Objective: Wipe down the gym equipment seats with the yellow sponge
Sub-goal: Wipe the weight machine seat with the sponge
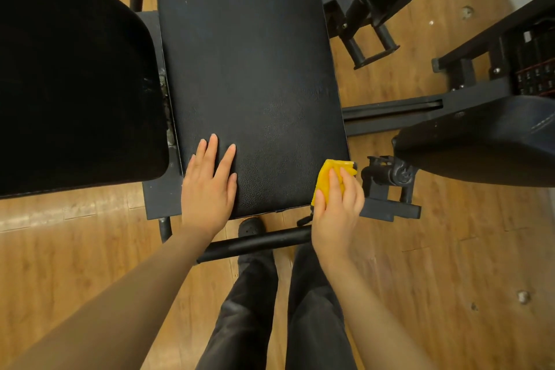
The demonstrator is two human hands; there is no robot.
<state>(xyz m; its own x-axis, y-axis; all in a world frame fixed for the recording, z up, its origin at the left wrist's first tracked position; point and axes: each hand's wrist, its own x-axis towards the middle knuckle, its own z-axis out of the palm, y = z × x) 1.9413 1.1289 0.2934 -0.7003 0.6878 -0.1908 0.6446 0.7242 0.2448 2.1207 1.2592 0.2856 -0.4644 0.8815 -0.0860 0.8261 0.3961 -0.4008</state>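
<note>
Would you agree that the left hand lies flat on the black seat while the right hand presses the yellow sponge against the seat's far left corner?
Not quite: the head view shows the right hand pressing the yellow sponge at the near right corner of the black seat. The left hand does lie flat.

2 bare forearms reach in from the lower corners, with no sleeves, watch or rings visible on either. The left hand (207, 186) shows 4 fingers and a thumb with short, unpainted nails; the right hand (338, 210) has the same plain nails. Below the black padded seat (249, 84), 2 legs appear in dark, near-black trousers (255, 303) of creased fabric. 1 dark rounded shoe toe (251, 227) shows just under the seat's near edge.
</note>
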